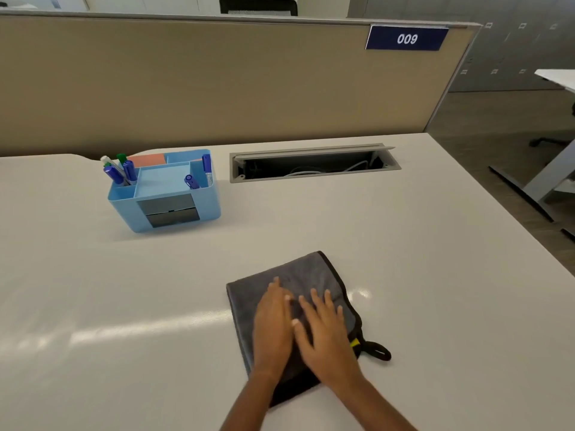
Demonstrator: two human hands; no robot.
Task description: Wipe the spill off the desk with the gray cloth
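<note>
A folded gray cloth [306, 276] with a dark border and a black hanging loop lies flat on the white desk [420, 259], near the front middle. My left hand [272, 325] and my right hand [325, 331] both rest flat on top of the cloth, side by side, fingers stretched out and pressing down. Neither hand grips the cloth. A small shiny patch [361, 295] shows on the desk just right of the cloth; I cannot tell whether it is liquid or glare.
A light blue desk organizer [174, 209] with several markers and sticky notes stands at the back left. An open cable tray [314, 164] is set into the desk behind the cloth. A beige partition [217, 82] with a "009" sign closes the back. The desk's right edge drops to the floor.
</note>
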